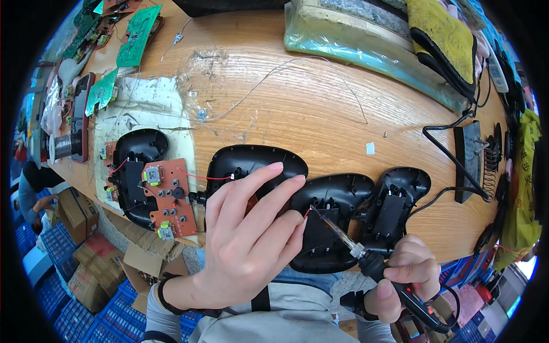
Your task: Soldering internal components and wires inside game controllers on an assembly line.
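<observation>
My right hand (409, 274) is closed around the black handle of a soldering iron (374, 266). The iron's tip points up and left, into a black plastic shell (334, 191) with a battery compartment. My left hand (246, 234) reaches over from the left, two fingers stretched across another black shell (257, 157). Its lower fingertips pinch a short red wire (307, 213) close to the iron's tip. Beside that hand, an orange circuit board (177, 194) with a red lead lies partly on a further black shell (143, 146).
On the right are one more black shell (397, 200) and a soldering iron stand (469, 160) with a coil. Green circuit boards (140, 37) and a solder spool (63, 146) sit at the left. A yellow-black glove (440, 43) rests on a wrapped block (366, 48).
</observation>
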Demonstrator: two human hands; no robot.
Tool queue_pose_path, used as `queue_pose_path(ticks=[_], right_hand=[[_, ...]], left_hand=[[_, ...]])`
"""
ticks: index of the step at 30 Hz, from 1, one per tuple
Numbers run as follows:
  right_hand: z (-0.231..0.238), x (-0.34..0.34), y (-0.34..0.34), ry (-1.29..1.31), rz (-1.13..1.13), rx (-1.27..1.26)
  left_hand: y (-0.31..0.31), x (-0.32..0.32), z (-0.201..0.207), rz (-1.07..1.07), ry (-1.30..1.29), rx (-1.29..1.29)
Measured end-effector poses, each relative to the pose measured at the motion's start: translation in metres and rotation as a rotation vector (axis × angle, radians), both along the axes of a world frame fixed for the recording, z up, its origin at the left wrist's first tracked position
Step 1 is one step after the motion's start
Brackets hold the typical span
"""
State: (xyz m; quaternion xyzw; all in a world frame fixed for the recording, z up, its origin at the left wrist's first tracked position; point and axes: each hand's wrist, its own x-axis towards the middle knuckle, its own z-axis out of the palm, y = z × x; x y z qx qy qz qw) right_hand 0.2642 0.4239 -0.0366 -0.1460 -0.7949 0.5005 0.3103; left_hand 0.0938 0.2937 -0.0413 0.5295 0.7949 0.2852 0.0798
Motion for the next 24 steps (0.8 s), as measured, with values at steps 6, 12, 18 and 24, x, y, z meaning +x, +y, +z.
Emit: queue_pose_path(ticks=[6,12,18,24], right_hand=[[0.003,-0.007,-0.005,-0.001,-0.084,0.027],[0.005,-0.008,-0.001,-0.015,-0.037,0.03],[0.005,-0.001,0.0,0.043,-0.111,0.063],[0.006,0.006,0.003,-0.032,-0.058,0.015]], left_hand=[[0.0,-0.002,0.0,0.001,0.006,-0.005],[0.0,-0.003,0.002,0.005,0.003,-0.026],[0.002,-0.003,0.002,0.001,0.0,-0.019],[0.002,-0.004,0.002,-0.001,0.005,-0.03]])
